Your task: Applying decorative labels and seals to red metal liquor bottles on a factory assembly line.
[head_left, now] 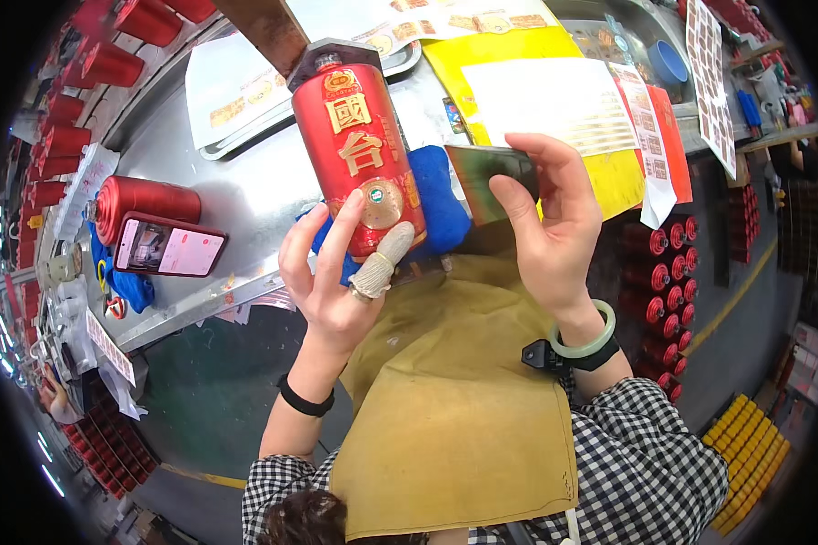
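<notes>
A red bottle [354,154] with gold raised characters lies on a blue cloth [441,195], its neck against a dark angular metal holder [332,56]. My left hand [332,286] rests its spread fingers on the lower end of the bottle, beside a round gold label [381,202]. One digit of this hand is wrapped in white cloth. To the right of the bottle, my right hand [562,222] pinches the edge of a dark, glossy, flat piece [495,182] between thumb and fingers. What this piece is I cannot make out.
Left on the metal table [236,195], a phone [171,246] leans by another red bottle [150,202]. Printed sheets [550,104] lie over a yellow sheet [468,77] at right. A blue bowl [667,63] stands farther back. Racks of red bottles [668,300] flank the table.
</notes>
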Demonstrator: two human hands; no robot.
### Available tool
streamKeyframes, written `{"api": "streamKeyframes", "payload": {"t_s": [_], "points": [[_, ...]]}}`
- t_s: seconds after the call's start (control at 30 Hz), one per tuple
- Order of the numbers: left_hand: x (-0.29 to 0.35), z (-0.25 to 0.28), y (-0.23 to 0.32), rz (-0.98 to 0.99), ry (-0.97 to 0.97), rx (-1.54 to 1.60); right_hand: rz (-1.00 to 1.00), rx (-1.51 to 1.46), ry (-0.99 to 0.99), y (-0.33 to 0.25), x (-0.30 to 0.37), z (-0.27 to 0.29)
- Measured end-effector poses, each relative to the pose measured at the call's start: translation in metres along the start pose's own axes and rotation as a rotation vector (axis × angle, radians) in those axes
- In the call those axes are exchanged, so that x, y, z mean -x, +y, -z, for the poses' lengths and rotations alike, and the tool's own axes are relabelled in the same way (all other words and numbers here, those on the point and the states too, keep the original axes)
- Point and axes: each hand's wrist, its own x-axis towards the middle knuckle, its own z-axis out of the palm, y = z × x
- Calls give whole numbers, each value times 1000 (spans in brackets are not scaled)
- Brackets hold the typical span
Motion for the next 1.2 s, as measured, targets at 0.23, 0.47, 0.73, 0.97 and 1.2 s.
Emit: {"api": "streamKeyframes", "payload": {"t_s": [0.23, 0.47, 0.73, 0.97, 1.2], "points": [[-17, -4, 15, -73, -123, -162, -160, -182, 31, -3, 0, -5], [-6, -8, 16, 200, 72, 129, -196, -198, 20, 1, 0, 1], [0, -4, -4, 453, -95, 408, -225, -283, -40, 0, -2, -10], [-25, 5, 17, 750, -13, 1109, -238, -288, -72, 1, -3, -15], [-38, 0, 21, 843, 23, 1323, -264, -262, -93, 0, -3, -12]]}}
